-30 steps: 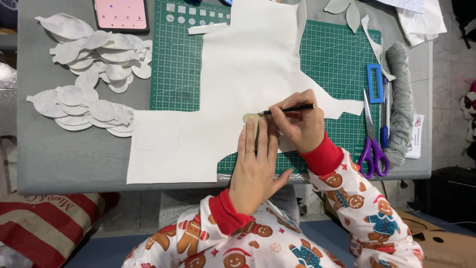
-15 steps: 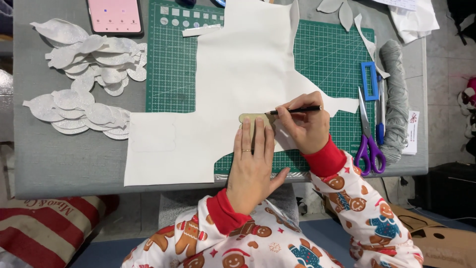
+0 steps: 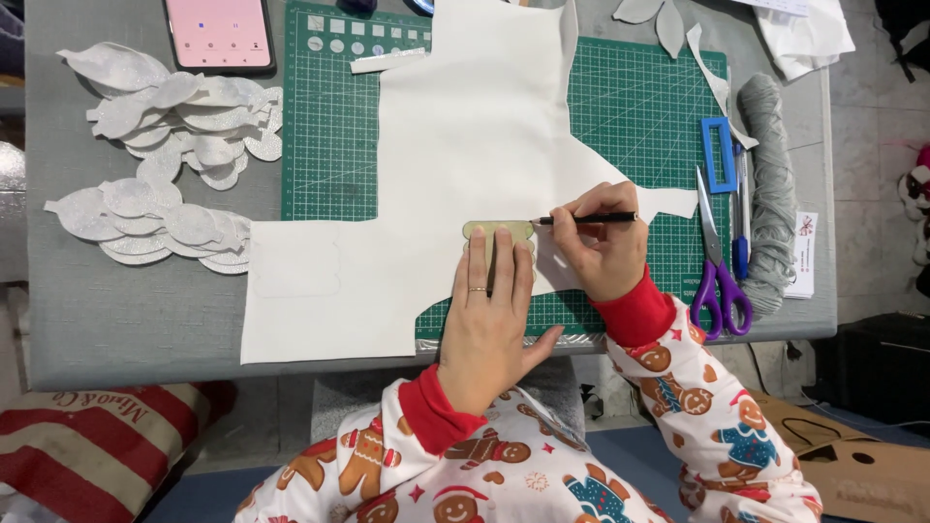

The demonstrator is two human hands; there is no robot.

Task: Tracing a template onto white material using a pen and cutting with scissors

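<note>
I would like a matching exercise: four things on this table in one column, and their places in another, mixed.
Things:
1. phone
2. scissors
3. pen
4. template

Places:
A. in the right hand
B. under the left hand
C. top left of the table
D. right of the mat

Pairs: 1-C, 2-D, 3-A, 4-B

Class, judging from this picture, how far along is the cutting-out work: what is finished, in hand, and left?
Done: silver cut-out shapes lie piled left. In hand: the left hand presses a template on white sheet while the right hand traces with a pen. Left: uncut sheet; scissors lie idle.
</note>
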